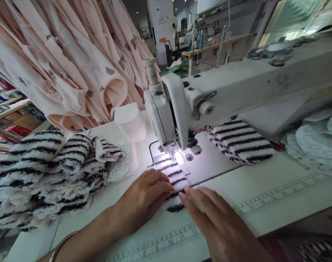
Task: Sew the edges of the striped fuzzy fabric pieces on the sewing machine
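Observation:
A small striped plush fabric piece (179,179), white with dark bands, lies under the sewing machine's needle area (172,154), lit by the machine's lamp. My left hand (144,196) rests along its left side, fingers bent and closed on the fabric near its middle. At the right edge, my right hand (217,218) has thumb and fingertips together at the cloth; it is slightly blurred. The underside of the fabric and the tips beneath it are hidden. Part of the presser foot shows behind the piece.
Striped plush pieces (40,174) are heaped on the left, and a stack of them (242,142) lies right of the needle. Pink printed garments (73,65) hang behind. A white padded block (130,122) stands beside the machine head (166,112). Pale fabric (315,142) lies far right.

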Motion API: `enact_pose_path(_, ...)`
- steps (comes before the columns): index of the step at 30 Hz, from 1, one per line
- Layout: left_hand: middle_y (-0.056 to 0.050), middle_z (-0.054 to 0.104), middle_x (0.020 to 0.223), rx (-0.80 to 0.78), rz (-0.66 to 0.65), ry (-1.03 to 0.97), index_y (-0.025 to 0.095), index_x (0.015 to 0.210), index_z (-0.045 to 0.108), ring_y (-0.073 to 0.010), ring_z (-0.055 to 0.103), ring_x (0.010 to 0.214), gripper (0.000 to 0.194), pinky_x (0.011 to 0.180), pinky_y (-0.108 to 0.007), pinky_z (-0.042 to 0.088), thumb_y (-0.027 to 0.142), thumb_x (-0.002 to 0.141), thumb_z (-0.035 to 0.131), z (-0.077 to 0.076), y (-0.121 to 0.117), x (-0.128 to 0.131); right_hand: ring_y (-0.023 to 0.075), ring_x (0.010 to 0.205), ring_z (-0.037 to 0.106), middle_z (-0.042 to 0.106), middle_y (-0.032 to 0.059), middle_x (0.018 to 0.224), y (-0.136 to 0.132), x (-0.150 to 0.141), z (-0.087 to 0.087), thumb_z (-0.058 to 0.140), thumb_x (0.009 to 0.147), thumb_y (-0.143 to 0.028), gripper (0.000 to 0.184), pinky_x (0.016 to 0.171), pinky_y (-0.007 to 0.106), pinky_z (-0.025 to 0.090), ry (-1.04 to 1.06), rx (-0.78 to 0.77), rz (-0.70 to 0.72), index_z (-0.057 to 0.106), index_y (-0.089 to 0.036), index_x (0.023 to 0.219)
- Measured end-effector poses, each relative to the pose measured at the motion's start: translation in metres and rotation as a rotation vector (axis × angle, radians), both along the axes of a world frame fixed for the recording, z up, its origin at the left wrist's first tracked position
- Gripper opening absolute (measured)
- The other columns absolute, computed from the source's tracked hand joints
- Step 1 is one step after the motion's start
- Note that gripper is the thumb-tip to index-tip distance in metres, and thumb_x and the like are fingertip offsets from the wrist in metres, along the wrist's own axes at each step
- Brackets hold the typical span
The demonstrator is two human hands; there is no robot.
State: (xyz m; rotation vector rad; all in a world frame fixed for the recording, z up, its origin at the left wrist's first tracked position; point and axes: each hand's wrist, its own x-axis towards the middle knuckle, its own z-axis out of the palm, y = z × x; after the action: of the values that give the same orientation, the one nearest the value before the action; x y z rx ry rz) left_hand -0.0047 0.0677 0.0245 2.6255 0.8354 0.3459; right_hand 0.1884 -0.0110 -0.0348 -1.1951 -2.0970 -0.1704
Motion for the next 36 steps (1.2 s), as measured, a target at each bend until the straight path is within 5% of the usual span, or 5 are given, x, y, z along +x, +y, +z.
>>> enact_pose_path(5,-0.008,0.062,0.107,-0.029,-0.146,0.033,0.013,0.106,0.06,-0.0171,0.055,0.103,0.02,0.093,-0.032,0.047,0.013,0.089,0.05,0.003,0.003,0.003,0.0219,0.104,0.052,0.06,0.0057,0.117,-0.021,-0.024,-0.021,0.026,0.093,-0.012,0.039,0.075,0.033,0.04,-0.087,-0.032,-0.169,0.06,-0.017,0.113)
enact_pose_path(13,-0.009,0.062,0.11,-0.031,-0.161,0.049,0.014,0.107,0.06,-0.0175,0.054,0.107,0.021,0.094,-0.032,0.046,0.014,0.09,0.048,-0.002,0.007,-0.002,0.0184,0.094,0.06,0.064,0.0067,0.107,-0.014,-0.033,-0.032,0.041,0.084,-0.008,0.033,0.071,0.028,0.041,-0.098,0.081,-0.245,0.064,-0.019,0.104)
enact_pose_path(28,-0.006,0.065,0.106,0.084,-0.033,0.042,0.02,0.111,0.059,-0.0168,0.06,0.099,0.024,0.089,-0.03,0.049,0.015,0.089,0.051,-0.001,0.036,-0.005,0.023,0.11,0.05,0.059,0.009,0.117,0.033,-0.028,-0.019,0.026,0.091,-0.01,0.041,0.082,0.035,0.037,-0.04,-0.073,-0.094,0.06,-0.014,0.113)
enact_pose_path(36,-0.008,0.065,0.103,0.169,0.023,0.124,0.017,0.106,0.058,-0.017,0.061,0.093,0.02,0.081,-0.029,0.05,0.019,0.093,0.043,-0.01,0.041,-0.007,0.0192,0.11,0.047,0.055,0.0019,0.123,0.054,-0.007,-0.016,0.025,0.079,-0.002,0.054,0.083,0.035,0.039,-0.047,-0.11,0.022,0.055,-0.021,0.12)
